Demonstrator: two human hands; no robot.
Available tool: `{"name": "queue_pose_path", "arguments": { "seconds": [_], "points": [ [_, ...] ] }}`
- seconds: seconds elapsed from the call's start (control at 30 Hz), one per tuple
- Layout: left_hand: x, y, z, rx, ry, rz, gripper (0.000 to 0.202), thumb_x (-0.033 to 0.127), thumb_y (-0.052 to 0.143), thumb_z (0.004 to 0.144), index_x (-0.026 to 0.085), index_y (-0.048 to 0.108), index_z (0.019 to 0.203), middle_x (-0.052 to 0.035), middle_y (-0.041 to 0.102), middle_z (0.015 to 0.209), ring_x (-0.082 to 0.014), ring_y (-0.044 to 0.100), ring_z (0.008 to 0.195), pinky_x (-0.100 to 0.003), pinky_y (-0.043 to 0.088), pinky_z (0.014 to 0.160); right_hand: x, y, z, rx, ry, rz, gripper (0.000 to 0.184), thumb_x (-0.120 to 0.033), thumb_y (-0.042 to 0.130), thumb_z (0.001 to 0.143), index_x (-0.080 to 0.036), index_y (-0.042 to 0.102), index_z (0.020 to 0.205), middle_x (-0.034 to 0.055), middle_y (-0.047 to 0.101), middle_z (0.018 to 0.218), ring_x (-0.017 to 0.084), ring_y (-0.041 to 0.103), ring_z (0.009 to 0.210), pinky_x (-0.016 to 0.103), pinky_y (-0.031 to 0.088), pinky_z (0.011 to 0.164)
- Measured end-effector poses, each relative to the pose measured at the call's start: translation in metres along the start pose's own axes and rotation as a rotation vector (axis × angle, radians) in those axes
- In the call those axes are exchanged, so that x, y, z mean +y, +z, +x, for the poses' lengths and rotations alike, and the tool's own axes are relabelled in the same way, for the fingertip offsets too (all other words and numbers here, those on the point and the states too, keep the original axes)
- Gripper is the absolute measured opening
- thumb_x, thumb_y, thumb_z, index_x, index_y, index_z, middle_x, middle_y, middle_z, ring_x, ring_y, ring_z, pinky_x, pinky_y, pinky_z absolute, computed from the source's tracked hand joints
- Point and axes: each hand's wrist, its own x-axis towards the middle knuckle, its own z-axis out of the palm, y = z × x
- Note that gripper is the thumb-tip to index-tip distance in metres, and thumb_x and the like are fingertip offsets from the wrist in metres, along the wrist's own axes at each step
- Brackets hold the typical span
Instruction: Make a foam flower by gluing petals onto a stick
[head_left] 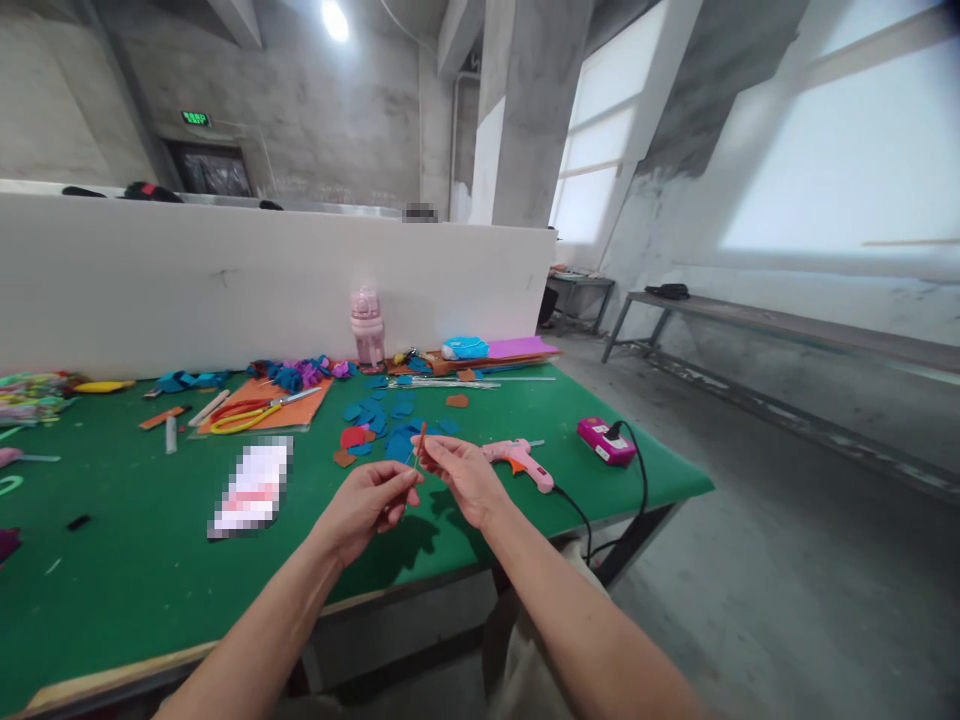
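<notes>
Where the hands meet: left hand and right hand both pinch a thin red strip, centre frame, above the green table.
Just beyond: glue gun, corded, lies right of centre.
Risk: so light a fingertip pinch could let the strip slip or bend.
Farther up: blue felt pieces, scissors.

**2 hands pinch a thin stick over a green table**

The left hand and right hand meet above the front edge of the green table. Both pinch a thin stick with a reddish tip, held nearly upright. Just right of them lies a pink glue gun, with a pink socket box beyond it. Blue felt pieces lie behind the hands, and scissors farther left.
</notes>
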Motion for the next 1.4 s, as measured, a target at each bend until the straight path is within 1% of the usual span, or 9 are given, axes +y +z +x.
{"name": "queue_pose_path", "arguments": {
  "seconds": [0.1, 0.2, 0.33, 0.5, 0.7, 0.8, 0.9, 1.13, 1.4],
  "points": [
    [0.000, 0.000, -0.001, -0.037, -0.027, 0.012, 0.028, 0.040, 0.062, 0.068, 0.013, 0.060, 0.076, 0.0000, 0.056, 0.058, -0.0018, 0.037, 0.036, -0.013, 0.018, 0.032, -0.007, -0.005, 0.001, -0.014, -0.009, -0.002, 0.025, -0.037, 0.066, 0.065, -0.017, 0.069, 0.080, 0.0011, 0.062, 0.073, 0.009, 0.051, 0.066, 0.024, 0.038, 0.068],
    [0.000, 0.002, -0.003, -0.062, -0.039, 0.009, 0.027, 0.040, 0.062, 0.068, 0.013, 0.059, 0.075, 0.0005, 0.055, 0.056, -0.0016, 0.035, 0.035, -0.013, 0.016, 0.031, -0.010, -0.009, 0.003, -0.024, 0.002, -0.012, 0.022, -0.033, 0.069, 0.062, -0.016, 0.069, 0.076, 0.0013, 0.062, 0.072, 0.009, 0.052, 0.066, 0.024, 0.038, 0.070],
    [0.000, 0.004, -0.003, -0.066, -0.042, 0.036, 0.027, 0.039, 0.061, 0.068, 0.013, 0.057, 0.074, 0.0012, 0.055, 0.056, -0.0014, 0.034, 0.035, -0.013, 0.017, 0.031, -0.007, -0.010, 0.004, -0.001, 0.033, -0.008, 0.021, -0.032, 0.072, 0.057, -0.014, 0.068, 0.067, 0.0000, 0.061, 0.065, 0.009, 0.051, 0.062, 0.024, 0.039, 0.067],
    [-0.002, 0.004, -0.001, -0.068, -0.028, 0.052, 0.026, 0.039, 0.061, 0.069, 0.014, 0.056, 0.071, 0.0013, 0.055, 0.056, -0.0018, 0.036, 0.036, -0.013, 0.018, 0.031, -0.003, -0.010, 0.005, -0.022, 0.061, 0.078, 0.021, -0.033, 0.073, 0.058, -0.014, 0.065, 0.063, -0.0015, 0.058, 0.062, 0.007, 0.051, 0.059, 0.022, 0.038, 0.062],
    [-0.006, -0.001, 0.000, -0.121, -0.034, -0.034, 0.025, 0.038, 0.059, 0.071, 0.013, 0.058, 0.076, 0.0014, 0.054, 0.056, -0.0006, 0.032, 0.034, -0.013, 0.017, 0.031, -0.010, -0.014, 0.005, -0.105, 0.187, 0.185, 0.041, -0.051, 0.055, 0.071, -0.014, 0.068, 0.080, 0.0022, 0.060, 0.072, 0.008, 0.052, 0.062, 0.025, 0.040, 0.067],
    [-0.007, -0.002, 0.001, -0.132, -0.040, -0.048, 0.025, 0.038, 0.059, 0.071, 0.013, 0.058, 0.075, 0.0022, 0.053, 0.055, -0.0005, 0.031, 0.034, -0.013, 0.017, 0.031, -0.009, -0.014, 0.003, -0.166, 0.151, 0.100, 0.031, -0.042, 0.063, 0.068, -0.014, 0.068, 0.081, 0.0013, 0.060, 0.073, 0.007, 0.052, 0.063, 0.023, 0.040, 0.068],
    [-0.007, -0.001, 0.001, -0.112, -0.034, -0.006, 0.026, 0.039, 0.058, 0.071, 0.014, 0.057, 0.075, 0.0024, 0.053, 0.056, -0.0008, 0.032, 0.034, -0.013, 0.016, 0.030, -0.003, -0.013, 0.004, -0.154, 0.114, 0.042, 0.024, -0.033, 0.069, 0.064, -0.014, 0.068, 0.078, 0.0003, 0.060, 0.070, 0.007, 0.051, 0.062, 0.024, 0.040, 0.068],
    [-0.007, 0.004, 0.001, 0.038, 0.082, 0.205, 0.027, 0.041, 0.059, 0.069, 0.014, 0.055, 0.070, 0.0015, 0.056, 0.056, -0.0029, 0.036, 0.036, -0.014, 0.022, 0.031, 0.003, -0.010, 0.007, -0.042, 0.066, 0.006, 0.021, -0.032, 0.070, 0.060, -0.014, 0.068, 0.071, 0.0008, 0.061, 0.070, 0.008, 0.052, 0.062, 0.024, 0.039, 0.067],
    [-0.009, 0.001, 0.003, 0.002, 0.068, 0.134, 0.025, 0.039, 0.061, 0.067, 0.015, 0.054, 0.071, 0.0015, 0.056, 0.059, -0.0035, 0.038, 0.038, -0.014, 0.026, 0.032, 0.007, -0.006, 0.007, -0.013, 0.011, 0.013, 0.021, -0.034, 0.071, 0.059, -0.015, 0.067, 0.067, 0.0005, 0.061, 0.065, 0.009, 0.052, 0.062, 0.024, 0.039, 0.068]
  ]
}}
